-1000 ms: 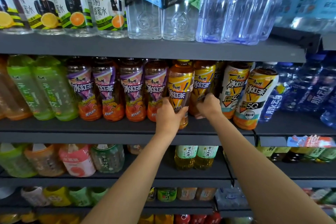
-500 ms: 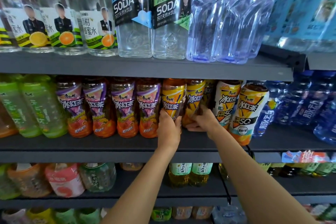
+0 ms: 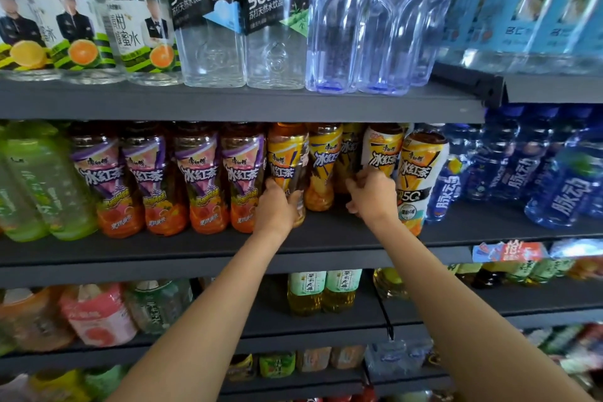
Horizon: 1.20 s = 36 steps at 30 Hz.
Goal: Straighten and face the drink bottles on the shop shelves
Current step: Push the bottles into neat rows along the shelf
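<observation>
On the middle shelf [image 3: 326, 238] stands a row of iced tea bottles. My left hand [image 3: 277, 206] grips the lower part of a front yellow iced tea bottle [image 3: 287, 157], which stands beside the purple-labelled iced tea bottles [image 3: 195, 173]. To its right another yellow bottle [image 3: 321, 166] stands free. My right hand [image 3: 372, 196] curls its fingers round the base of a rear yellow iced tea bottle [image 3: 348, 153], set back between that one and a white-labelled iced tea bottle [image 3: 380, 153]. A taller iced tea bottle [image 3: 421, 170] leans at the right end.
Green tea bottles [image 3: 42, 183] fill the shelf's left end and blue drink bottles [image 3: 538, 173] its right. The top shelf carries soda bottles [image 3: 212, 26] and large water bottles [image 3: 359, 26]. Lower shelves hold several mixed drinks [image 3: 323, 290].
My left hand has set the front yellow bottle down in line with the purple ones. My right hand has shifted right, from the second yellow bottle to one further back.
</observation>
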Each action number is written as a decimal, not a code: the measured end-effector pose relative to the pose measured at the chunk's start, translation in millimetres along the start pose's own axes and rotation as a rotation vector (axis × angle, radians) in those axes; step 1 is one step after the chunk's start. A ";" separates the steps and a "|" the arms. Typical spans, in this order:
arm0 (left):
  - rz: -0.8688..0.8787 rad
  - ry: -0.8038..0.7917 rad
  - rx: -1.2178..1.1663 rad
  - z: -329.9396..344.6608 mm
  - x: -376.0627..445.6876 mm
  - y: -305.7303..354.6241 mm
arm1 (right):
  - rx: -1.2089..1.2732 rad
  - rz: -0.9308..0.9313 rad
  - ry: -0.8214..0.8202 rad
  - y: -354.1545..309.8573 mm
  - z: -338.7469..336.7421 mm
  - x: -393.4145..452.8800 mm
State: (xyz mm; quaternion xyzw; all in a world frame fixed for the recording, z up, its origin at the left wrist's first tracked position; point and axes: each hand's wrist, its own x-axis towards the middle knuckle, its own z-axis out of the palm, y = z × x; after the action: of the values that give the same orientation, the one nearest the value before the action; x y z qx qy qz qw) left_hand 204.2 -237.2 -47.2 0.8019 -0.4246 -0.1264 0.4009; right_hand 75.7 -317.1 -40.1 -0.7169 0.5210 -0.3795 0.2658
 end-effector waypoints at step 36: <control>0.215 0.410 -0.019 30.0 -34.6 -8.8 | -0.020 -0.069 -0.231 8.4 13.1 -17.5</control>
State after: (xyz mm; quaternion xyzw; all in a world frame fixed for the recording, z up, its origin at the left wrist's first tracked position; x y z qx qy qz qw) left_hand 172.0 -223.4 -78.0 0.7571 -0.4161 0.0787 0.4974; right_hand 78.9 -303.3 -58.7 -0.7759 0.4659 -0.2980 0.3036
